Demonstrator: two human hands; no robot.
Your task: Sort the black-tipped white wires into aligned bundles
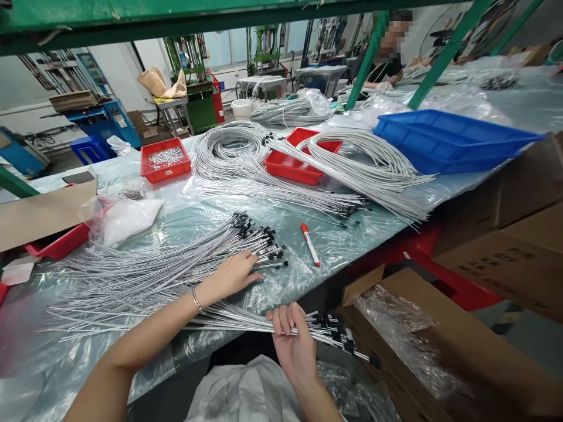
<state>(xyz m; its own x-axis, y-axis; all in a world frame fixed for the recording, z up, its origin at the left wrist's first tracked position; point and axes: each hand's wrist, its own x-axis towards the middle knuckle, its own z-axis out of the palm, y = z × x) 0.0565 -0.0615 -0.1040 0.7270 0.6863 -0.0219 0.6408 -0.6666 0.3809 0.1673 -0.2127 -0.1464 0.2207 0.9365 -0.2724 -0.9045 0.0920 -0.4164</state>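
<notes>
Head view: right hand [294, 346] wrapped around 1 bundle of black-tipped cables [257, 324] at the table [303, 287] edge, left hand [233, 274] loosely spread over a cable pile [176, 258]; gathering appears underway, the next pick likely calling for separating tangled strands.

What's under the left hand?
Pale cables, with black ends poking out beyond the left hand, lying on the plastic-covered table. Stretches directly beneath the hand are covered; can't tell how many, or whether it grips any.

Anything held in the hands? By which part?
Right hand: cable bundle, gripped near its black tips. Left hand: at the cable pile; can't tell if gripping any.
</notes>
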